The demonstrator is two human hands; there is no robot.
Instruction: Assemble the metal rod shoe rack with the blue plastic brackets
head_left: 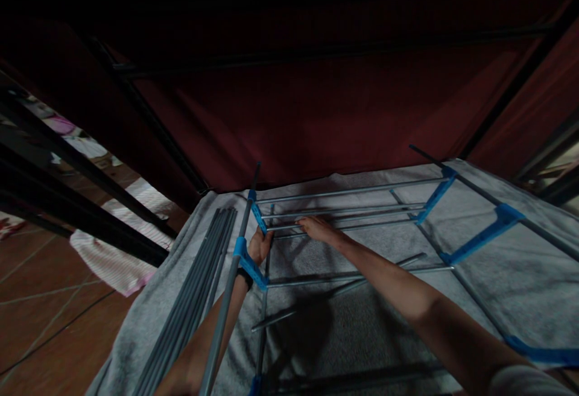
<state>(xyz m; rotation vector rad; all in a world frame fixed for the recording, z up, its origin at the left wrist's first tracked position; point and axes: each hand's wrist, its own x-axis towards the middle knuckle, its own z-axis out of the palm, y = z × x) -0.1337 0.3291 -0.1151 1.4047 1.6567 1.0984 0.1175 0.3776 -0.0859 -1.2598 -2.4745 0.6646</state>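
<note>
Bordering red fabric (353, 119) far and floor (67, 351) left, grey cloth (534, 293) extends right. Your right hand (316, 229) pinches a tube (283, 227); your left hand (260, 247) clasps a blue bracket (258, 212).

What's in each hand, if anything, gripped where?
The right hand holds a grey tube near its left end. The left hand is at the lower end of a blue bracket; whether it grips it can't be told.

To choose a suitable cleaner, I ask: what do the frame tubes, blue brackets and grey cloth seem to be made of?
Frame tubes: probably metal, grey and satin, judging by lengthwise highlights; coating unclear. Blue brackets: likely moulded plastic, smooth, with uniform colour. Grey cloth: textile, perhaps fleece, matte, with soft folds.
</note>
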